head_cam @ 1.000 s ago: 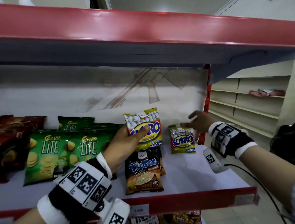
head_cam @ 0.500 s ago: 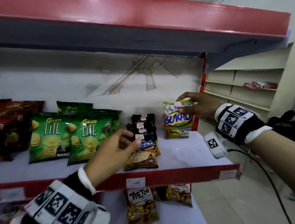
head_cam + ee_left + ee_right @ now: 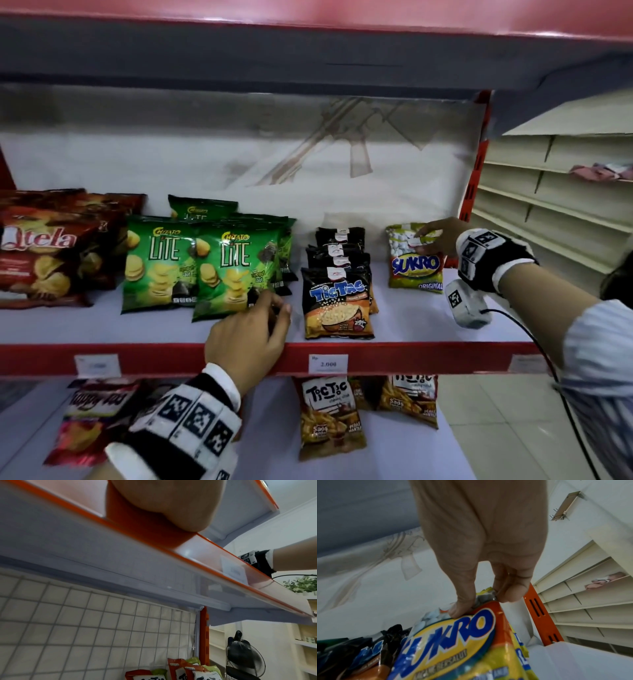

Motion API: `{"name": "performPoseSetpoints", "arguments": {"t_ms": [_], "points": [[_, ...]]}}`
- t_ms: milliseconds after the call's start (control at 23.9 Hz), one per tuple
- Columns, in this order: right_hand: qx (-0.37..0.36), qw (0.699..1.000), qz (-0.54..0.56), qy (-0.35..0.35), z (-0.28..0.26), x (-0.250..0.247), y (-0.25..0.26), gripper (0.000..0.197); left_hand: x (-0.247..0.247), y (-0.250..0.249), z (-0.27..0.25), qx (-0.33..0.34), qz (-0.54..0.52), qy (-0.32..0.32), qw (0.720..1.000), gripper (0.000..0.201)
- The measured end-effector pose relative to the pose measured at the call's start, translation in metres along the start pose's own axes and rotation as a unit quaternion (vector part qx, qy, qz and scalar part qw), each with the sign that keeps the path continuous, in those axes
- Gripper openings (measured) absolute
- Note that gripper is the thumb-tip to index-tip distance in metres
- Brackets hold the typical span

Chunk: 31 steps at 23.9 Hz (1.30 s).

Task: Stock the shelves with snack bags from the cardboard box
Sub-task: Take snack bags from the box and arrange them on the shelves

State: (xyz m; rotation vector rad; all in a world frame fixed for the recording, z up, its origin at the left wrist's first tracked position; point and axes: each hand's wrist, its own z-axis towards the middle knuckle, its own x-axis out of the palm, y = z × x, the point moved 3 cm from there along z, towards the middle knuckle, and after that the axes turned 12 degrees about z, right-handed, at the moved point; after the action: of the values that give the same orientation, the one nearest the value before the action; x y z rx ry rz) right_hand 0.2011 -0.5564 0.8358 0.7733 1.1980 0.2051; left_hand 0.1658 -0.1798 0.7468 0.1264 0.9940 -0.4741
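A yellow-green Sukro snack bag [image 3: 415, 265] stands upright at the right end of the middle shelf [image 3: 428, 329]. My right hand [image 3: 432, 236] pinches its top edge; in the right wrist view the thumb and fingers of that hand [image 3: 479, 603] close on the top of the Sukro bag [image 3: 453, 635], with a second Sukro bag close behind it. My left hand [image 3: 274, 313] hovers over the shelf's red front edge [image 3: 411, 356], fingers loosely curled, holding nothing. The cardboard box is out of view.
Left of the Sukro bags stand black Tic Tac bags [image 3: 337, 301], green Chitato Lite bags [image 3: 233, 267] and red Qtela bags [image 3: 44, 246]. The upper shelf [image 3: 308, 44] hangs close overhead. More snack bags [image 3: 329, 414] sit on the lower shelf. Cream shelving [image 3: 555, 205] stands at right.
My left hand let go of the Sukro bag and drew back to the shelf's front edge. My right hand took the bag and stood it at the shelf's right end.
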Motion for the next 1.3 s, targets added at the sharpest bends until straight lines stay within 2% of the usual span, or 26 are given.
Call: {"name": "performPoseSetpoints", "arguments": {"t_ms": [167,251,377,544,669,795,1004,1088,1213,1297], "points": [[0.022,0.999,-0.021,-0.011,0.002,0.007,0.001,0.049,0.0,0.0,-0.002,0.012,0.046,-0.009,0.999,0.026],[0.032,0.999,-0.028,-0.021,0.003,0.004,0.003,0.057,0.0,0.0,-0.001,0.015,0.054,-0.016,0.998,0.036],[0.037,0.998,-0.01,-0.048,-0.003,-0.005,0.013,0.058,0.001,-0.001,-0.001,0.021,0.06,-0.018,0.998,0.045],[0.006,0.986,0.106,-0.133,-0.037,-0.019,0.034,0.038,0.002,-0.001,-0.003,0.028,0.047,0.0,0.999,0.034],[-0.042,0.95,0.213,-0.225,-0.083,-0.015,0.055,0.018,0.002,-0.001,-0.003,0.036,0.027,0.003,0.999,0.033],[-0.125,0.915,0.24,-0.3,-0.143,0.011,0.079,0.016,0.001,0.001,-0.007,0.074,0.007,0.008,0.997,0.032],[-0.206,0.913,0.215,-0.281,-0.23,0.076,0.102,0.009,-0.008,0.009,-0.016,0.116,-0.114,0.013,0.987,0.023],[-0.207,0.907,0.213,-0.297,-0.261,0.103,0.1,0.011,-0.011,0.018,-0.027,0.135,-0.169,-0.027,0.976,0.015],[-0.158,0.913,0.223,-0.303,-0.296,0.151,0.084,0.01,-0.003,0.032,-0.064,0.201,-0.21,-0.133,0.948,0.012],[-0.121,0.922,0.239,-0.28,-0.315,0.187,0.069,0.009,0.013,0.041,-0.095,0.236,-0.231,-0.146,0.933,0.013]]}}
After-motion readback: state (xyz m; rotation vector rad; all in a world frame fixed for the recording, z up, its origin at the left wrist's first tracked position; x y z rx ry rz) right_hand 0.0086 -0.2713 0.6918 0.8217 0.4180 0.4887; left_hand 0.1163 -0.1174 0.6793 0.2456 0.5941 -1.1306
